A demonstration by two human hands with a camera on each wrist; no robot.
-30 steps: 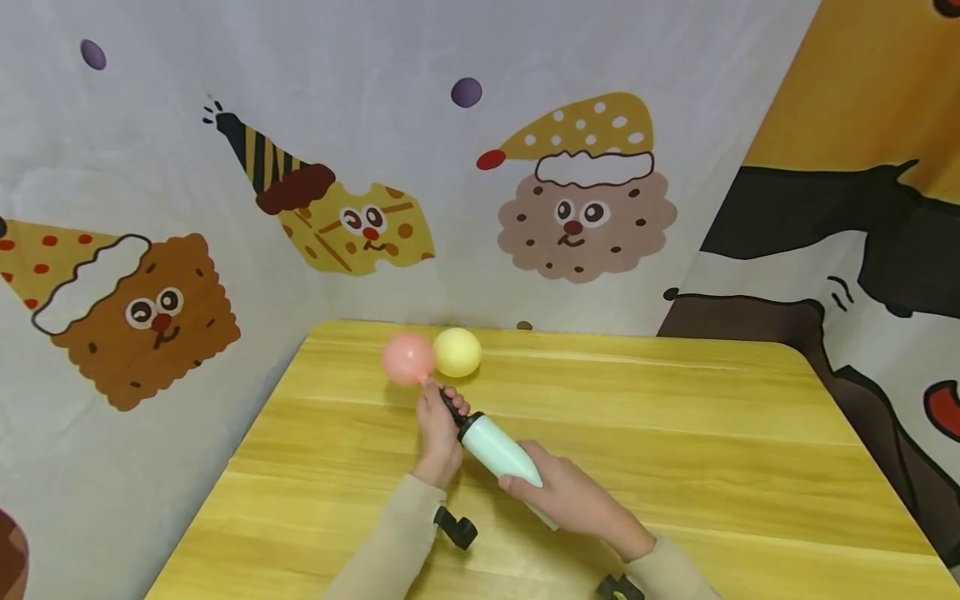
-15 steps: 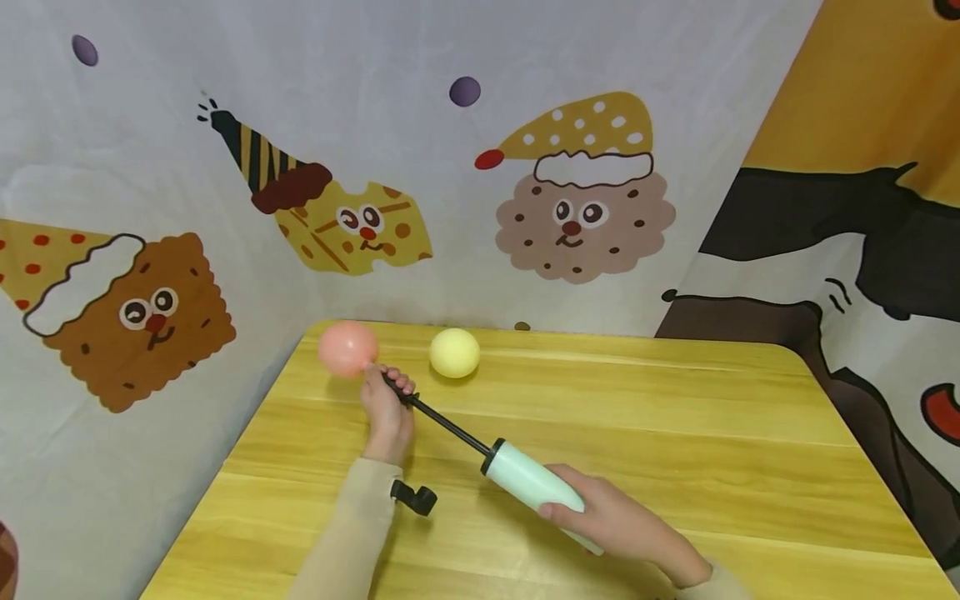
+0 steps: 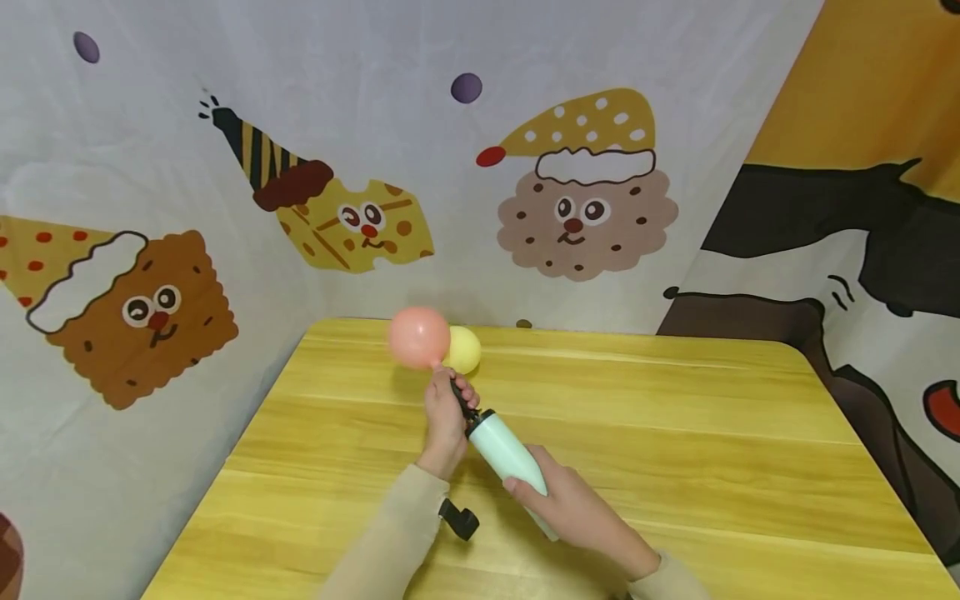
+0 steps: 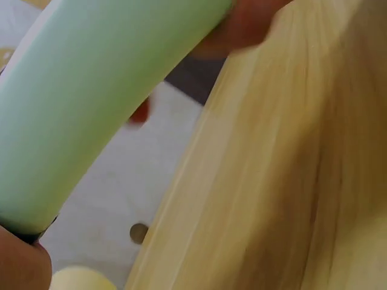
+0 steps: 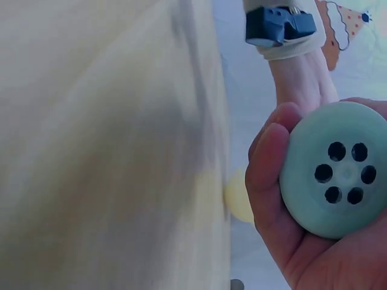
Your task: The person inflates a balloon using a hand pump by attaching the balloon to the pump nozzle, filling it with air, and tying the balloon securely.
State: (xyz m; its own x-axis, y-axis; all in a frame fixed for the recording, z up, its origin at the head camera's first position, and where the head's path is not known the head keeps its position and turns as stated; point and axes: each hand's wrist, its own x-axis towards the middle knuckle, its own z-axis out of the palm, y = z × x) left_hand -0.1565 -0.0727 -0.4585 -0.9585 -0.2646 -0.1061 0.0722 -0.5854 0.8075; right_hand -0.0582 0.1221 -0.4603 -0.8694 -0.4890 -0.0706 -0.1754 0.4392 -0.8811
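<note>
The right grip (image 3: pixel 570 502) curls round a mint pump (image 3: pixel 504 447) over the bench (image 3: pixel 712 450), its holed end (image 5: pixel 347 174) seen only from the right wrist. The left grip (image 3: pixel 444 415) clasps the black handle (image 3: pixel 461 395); beyond, only the head view shows a pink balloon (image 3: pixel 418 337).

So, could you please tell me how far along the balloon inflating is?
Looks done: the yellow balloon, round and resting on the table.
In hand: the pink balloon, swollen, its neck at the left grip, which holds one end of the mint-green hand pump; the right grip holds the other.
Probably left: perhaps more air, then closing the pink balloon, as its neck is at the left grip.
</note>
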